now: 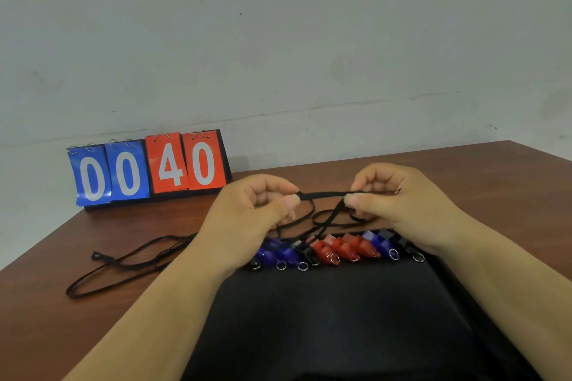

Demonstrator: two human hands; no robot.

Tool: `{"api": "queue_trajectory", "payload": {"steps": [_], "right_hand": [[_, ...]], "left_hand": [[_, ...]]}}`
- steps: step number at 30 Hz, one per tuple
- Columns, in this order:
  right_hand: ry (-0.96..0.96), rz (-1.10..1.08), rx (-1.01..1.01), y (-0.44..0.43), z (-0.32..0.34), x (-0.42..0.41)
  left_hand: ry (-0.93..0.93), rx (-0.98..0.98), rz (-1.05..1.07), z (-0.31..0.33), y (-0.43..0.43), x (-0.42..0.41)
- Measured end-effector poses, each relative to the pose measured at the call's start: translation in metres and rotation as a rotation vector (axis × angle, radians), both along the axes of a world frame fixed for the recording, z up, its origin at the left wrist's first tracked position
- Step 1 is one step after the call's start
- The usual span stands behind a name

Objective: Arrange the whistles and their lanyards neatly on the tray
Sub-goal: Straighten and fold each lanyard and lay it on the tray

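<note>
- We pinch one lanyard (325,194) taut between left hand (263,204) and right hand (393,195), running side to side.
- Its slack loops hang below our grip; tray (340,318) lies nearer us.

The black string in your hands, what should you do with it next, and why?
Probably fold it over once more into a short bundle. Both hands, left hand and right hand, pinch the black lanyard taut between them, yet its loose loops hang down over the row of whistles on the black tray. More lanyards lie untidy on the table.
</note>
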State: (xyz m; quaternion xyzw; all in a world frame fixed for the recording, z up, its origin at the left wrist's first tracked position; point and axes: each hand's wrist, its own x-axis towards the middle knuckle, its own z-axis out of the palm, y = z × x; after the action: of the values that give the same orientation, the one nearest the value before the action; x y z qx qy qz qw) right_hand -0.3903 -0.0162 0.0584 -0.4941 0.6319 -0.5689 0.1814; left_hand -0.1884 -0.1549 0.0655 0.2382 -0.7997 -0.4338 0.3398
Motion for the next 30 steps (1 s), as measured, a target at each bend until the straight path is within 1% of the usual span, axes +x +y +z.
{"api": "queue_trajectory", "payload": {"steps": [3, 7, 13, 16, 19, 21, 26, 30], "right_hand": [[-0.095, -0.063, -0.025, 0.0, -0.001, -0.016], [-0.227, -0.094, -0.089, 0.001, 0.001, -0.032], [-0.174, -0.053, -0.037, -0.001, -0.008, -0.038], [-0.155, -0.058, -0.02, -0.001, -0.009, -0.038], [-0.125, -0.063, 0.004, -0.002, -0.011, -0.042], [-0.054, -0.089, 0.04, 0.0, -0.011, -0.045], [0.218, -0.149, 0.186, 0.006, -0.006, -0.039], [0.395, -0.109, 0.336, 0.011, -0.002, -0.031]], "left_hand": [[-0.012, -0.018, 0.086, 0.002, -0.007, 0.002], [0.016, 0.055, 0.178, 0.001, -0.017, 0.004], [0.002, 0.111, 0.242, -0.002, -0.029, 0.008], [-0.034, 0.043, 0.225, -0.002, -0.033, 0.011], [-0.189, -0.12, 0.178, -0.002, -0.037, 0.015], [-0.322, -0.183, 0.106, -0.001, -0.038, 0.016], [-0.648, -0.26, -0.069, 0.0, -0.039, 0.016], [-0.764, -0.274, -0.101, -0.002, -0.034, 0.015]]}}
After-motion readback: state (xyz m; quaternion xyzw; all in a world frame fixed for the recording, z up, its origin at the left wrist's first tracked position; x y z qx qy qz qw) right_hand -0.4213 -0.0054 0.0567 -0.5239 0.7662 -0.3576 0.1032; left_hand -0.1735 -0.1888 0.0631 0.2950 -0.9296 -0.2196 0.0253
